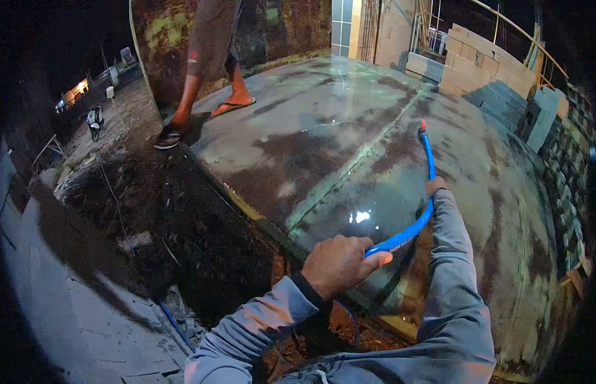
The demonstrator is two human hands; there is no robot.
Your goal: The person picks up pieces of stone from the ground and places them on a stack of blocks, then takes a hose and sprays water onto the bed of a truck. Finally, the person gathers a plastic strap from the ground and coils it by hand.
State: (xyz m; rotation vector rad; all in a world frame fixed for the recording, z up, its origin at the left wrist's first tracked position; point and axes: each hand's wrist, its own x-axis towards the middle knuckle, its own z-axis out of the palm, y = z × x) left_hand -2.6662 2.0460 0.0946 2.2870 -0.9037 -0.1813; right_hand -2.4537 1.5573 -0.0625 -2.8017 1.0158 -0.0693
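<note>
hose (403, 238) sits in your closed left hand (336, 264) and closed right hand (437, 185) over wet slab (336, 160), and aiming it calls for both.

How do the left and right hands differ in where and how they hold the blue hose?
The left hand grips the nearer stretch of the blue hose; the right hand grips farther out, nearer the red tip.
The left looks larger, its thumb plainly visible; the right looks smaller, its fingers hard to make out.
Both are bare and closed on the same hose.
</note>
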